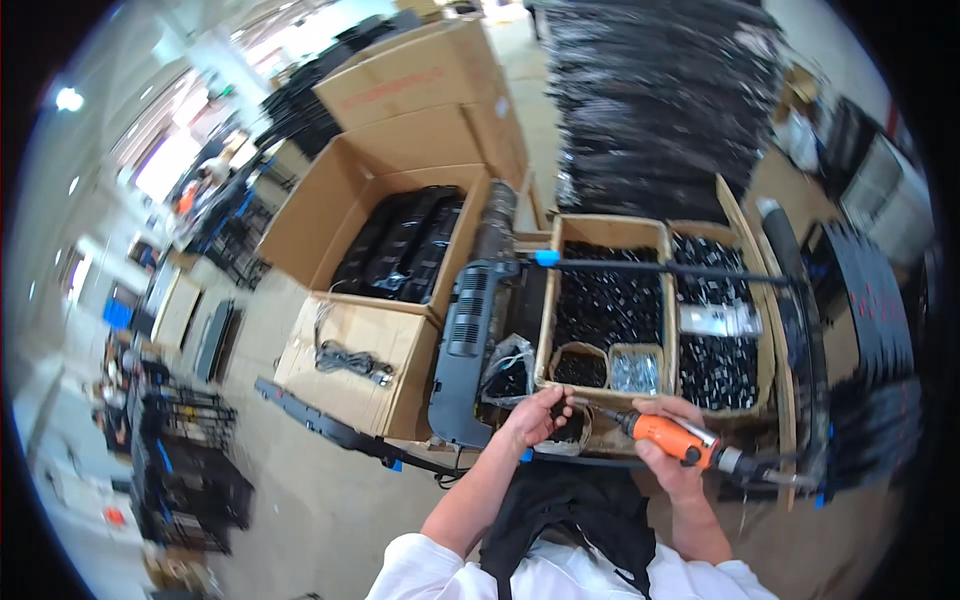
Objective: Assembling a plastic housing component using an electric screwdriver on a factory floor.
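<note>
Screwdriver [668, 436], orange and powered, clamped in right grip [662, 468], slim tip pointing toward left grip [538, 419]. Left grip's fingers curled near that tip; too small to tell whether they pinch anything. Beyond and between both grips, cardboard box [611, 231] of small black parts [608, 295], silver pieces [634, 371] in its near corner. Clear bag [510, 368] just beyond left grip; gray panel [462, 365] to its left. Farther left, coiled cable [348, 361] near large open carton [308, 238].
</note>
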Available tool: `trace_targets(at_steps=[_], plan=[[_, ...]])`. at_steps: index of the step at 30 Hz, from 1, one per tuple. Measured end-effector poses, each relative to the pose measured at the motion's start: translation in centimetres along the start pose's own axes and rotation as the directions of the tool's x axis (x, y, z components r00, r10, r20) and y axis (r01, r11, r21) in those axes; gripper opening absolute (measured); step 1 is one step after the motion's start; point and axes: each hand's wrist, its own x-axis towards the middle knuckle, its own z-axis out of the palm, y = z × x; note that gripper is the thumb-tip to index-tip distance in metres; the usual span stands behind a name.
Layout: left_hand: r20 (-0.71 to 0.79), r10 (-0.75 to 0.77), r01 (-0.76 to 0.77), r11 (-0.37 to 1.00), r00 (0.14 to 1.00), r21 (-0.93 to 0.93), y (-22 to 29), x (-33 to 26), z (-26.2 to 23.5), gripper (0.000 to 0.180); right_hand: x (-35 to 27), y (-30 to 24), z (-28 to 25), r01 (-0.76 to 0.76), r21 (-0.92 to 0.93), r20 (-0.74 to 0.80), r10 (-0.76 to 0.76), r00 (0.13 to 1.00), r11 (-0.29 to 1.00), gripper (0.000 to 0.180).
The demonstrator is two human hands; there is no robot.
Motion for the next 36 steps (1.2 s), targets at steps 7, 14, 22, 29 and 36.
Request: trace_targets(at_steps=[7, 14, 22, 29, 36], plan=[[-0.135, 0.196, -0.199, 0.980, 0.971, -0.008, -1.6, -3.3, 0.3, 0.021, 4.2, 0.4, 4.6, 0.041, 0.060, 0.262, -0.055, 0.963, 0.997, 0.052], [-0.305, 0.337, -0.325, 0.941, 0.891, 0.091, -2.0, -5.9, 0.0, 0.018, 4.9, 1.5, 7.3, -0.095, 0.050, 0.282, 0.078, 0.956, 0.994, 0.045], [-0.209, 0.276, -0.320, 0.921, 0.938, -0.222, -1.5, -5.8, -0.5, 0.025, 6.5, 3.1, 8.5, -0.158, 0.021, 0.262, 0.148, 0.954, 0.987, 0.047], [-0.178, 0.202, -0.260, 0.869, 0.963, -0.421, 1.0, -5.6, -1.3, 0.032, 7.2, 5.0, 11.1, -0.195, -0.008, 0.214, 0.193, 0.958, 0.981, 0.050], [-0.184, 0.149, -0.231, 0.766, 0.972, -0.600, 3.9, -5.5, -3.1, 0.028, 8.1, 7.8, 14.6, -0.235, -0.047, 0.257, 0.239, 0.936, 0.971, 0.045]])
